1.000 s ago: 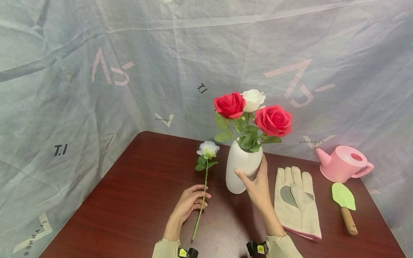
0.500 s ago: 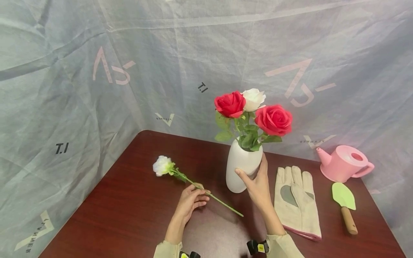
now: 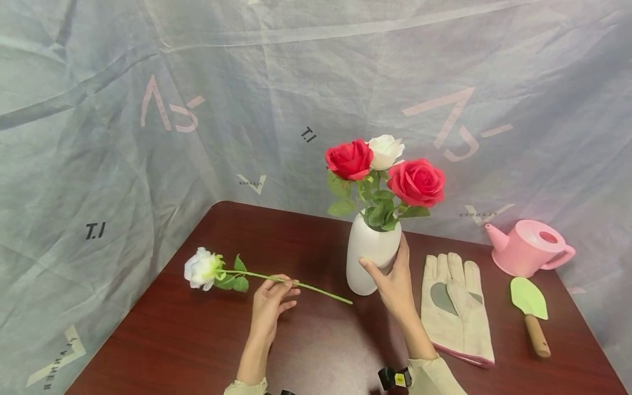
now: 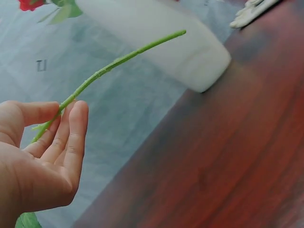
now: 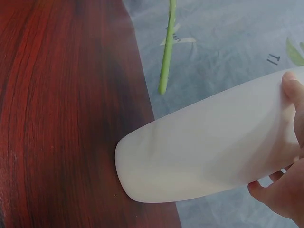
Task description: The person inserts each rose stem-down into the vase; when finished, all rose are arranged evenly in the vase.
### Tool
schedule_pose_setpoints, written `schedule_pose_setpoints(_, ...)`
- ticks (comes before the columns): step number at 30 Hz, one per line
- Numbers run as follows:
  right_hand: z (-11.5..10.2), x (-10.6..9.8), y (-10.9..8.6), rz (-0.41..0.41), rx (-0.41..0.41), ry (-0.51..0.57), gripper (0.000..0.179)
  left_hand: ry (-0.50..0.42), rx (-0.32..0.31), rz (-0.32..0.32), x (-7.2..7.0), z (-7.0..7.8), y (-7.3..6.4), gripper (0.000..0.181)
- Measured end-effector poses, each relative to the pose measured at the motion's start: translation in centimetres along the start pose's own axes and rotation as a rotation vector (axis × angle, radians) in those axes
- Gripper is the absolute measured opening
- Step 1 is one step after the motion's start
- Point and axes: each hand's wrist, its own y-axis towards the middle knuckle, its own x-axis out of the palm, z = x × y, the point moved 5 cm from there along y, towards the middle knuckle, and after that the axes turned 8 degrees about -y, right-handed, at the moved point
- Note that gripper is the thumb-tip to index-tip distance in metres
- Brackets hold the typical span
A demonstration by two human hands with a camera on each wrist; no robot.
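My left hand (image 3: pixel 270 307) pinches the green stem of a white rose (image 3: pixel 201 269) between thumb and fingers. The bloom points left and the bare stem end (image 4: pixel 161 41) reaches right, toward the vase. My right hand (image 3: pixel 396 282) grips the side of a white vase (image 3: pixel 362 263), thumb across its front and fingers around the far side. Two red roses (image 3: pixel 417 182) and another white rose (image 3: pixel 386 152) stand in the vase among green leaves. In the right wrist view, the vase's base (image 5: pixel 130 171) is at the tabletop and the loose stem end hangs nearby.
A beige work glove (image 3: pixel 456 312) lies right of the vase on the dark red wooden table (image 3: pixel 197 340). Farther right are a pink watering can (image 3: pixel 525 249) and a small trowel (image 3: pixel 530 302) with a light green blade. Grey printed cloth (image 3: pixel 266 82) hangs behind the table.
The white rose in my left hand has swung from upright to nearly level, its bloom now at the left. My left hand has shifted left. The right hand keeps its hold on the vase.
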Motion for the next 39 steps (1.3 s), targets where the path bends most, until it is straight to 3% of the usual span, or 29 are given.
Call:
schedule_pose_setpoints(7, -0.1, -0.1, 0.0, 0.008, -0.014, 0.003, 0.099, -0.059, 0.062, 0.017, -0.5, 2.6, -0.4, 0.018)
schedule_pose_setpoints(17, -0.8, -0.2, -0.1, -0.004, 0.011, 0.017, 0.097, -0.144, 0.131, -0.019, 0.5, 5.3, -0.9, 0.016)
schedule_pose_setpoints(23, -3.5, -0.8, -0.4, -0.023, 0.02, 0.033, 0.095, -0.208, 0.195, -0.047, 1.9, 7.4, -0.9, 0.014)
schedule_pose_setpoints(26, -3.8, -0.8, -0.4, -0.022, 0.013, 0.026, 0.094, -0.258, 0.23, -0.062, 2.9, 8.7, -0.9, 0.012)
schedule_pose_setpoints(33, -1.3, -0.4, 0.0, -0.007, 0.01, 0.015, 0.096, -0.372, 0.327, -0.108, 5.6, 11.6, -0.9, 0.01)
schedule_pose_setpoints(39, -0.2, -0.1, 0.0, 0.01, -0.014, 0.016, 0.098, -0.344, 0.36, -0.119, 7.7, 12.6, -0.6, 0.008)
